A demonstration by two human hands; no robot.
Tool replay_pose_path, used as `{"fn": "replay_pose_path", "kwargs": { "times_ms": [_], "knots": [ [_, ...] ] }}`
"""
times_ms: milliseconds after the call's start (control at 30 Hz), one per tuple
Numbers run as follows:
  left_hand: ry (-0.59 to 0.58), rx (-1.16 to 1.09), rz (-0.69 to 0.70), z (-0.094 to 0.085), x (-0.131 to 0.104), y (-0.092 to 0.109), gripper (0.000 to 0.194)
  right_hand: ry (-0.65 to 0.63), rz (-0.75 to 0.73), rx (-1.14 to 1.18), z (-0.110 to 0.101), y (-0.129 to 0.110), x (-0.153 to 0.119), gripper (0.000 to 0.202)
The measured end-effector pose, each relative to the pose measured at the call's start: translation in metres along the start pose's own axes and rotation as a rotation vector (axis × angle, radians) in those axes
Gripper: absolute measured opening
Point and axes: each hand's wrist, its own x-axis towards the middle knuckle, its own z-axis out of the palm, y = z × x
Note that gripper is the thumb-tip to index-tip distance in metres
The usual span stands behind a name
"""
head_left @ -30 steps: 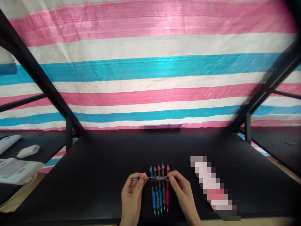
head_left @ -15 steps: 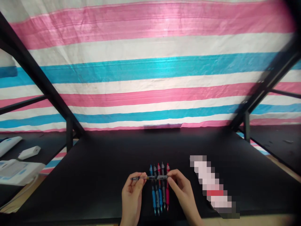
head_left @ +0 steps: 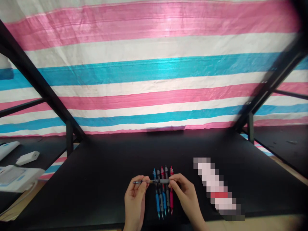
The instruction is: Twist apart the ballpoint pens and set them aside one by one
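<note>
Above a row of pens, my left hand (head_left: 136,195) pinches the dark, clear-barrelled end of a pen (head_left: 154,181) held level. My right hand (head_left: 184,192) is closed on the grey grip end of the same pen. Beneath it several pens lie side by side on the black table (head_left: 108,179), pointing away from me: a blue pen (head_left: 157,202) at the left, grey and blue ones in the middle, a pink-red pen (head_left: 171,202) at the right. The held pen hides part of their barrels.
A blurred-out pinkish long object (head_left: 216,186) lies right of my right hand. White devices with a cable (head_left: 21,179) sit at the far left. Black frame bars (head_left: 55,106) slant up at both sides, before a striped sheet (head_left: 154,70).
The grey grip of the held pen has turned and shifted slightly left, with my right fingertips moving slightly left too. My left hand is nearly unmoved. The camera view has shifted slightly.
</note>
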Motion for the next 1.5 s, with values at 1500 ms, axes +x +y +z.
{"fn": "replay_pose_path", "kwargs": {
  "times_ms": [1500],
  "knots": [
    [0.008,0.016,0.101,-0.003,0.0,0.0,0.028,0.088,-0.051,0.085,-0.002,0.006,-0.011,0.011]
  ]
}}
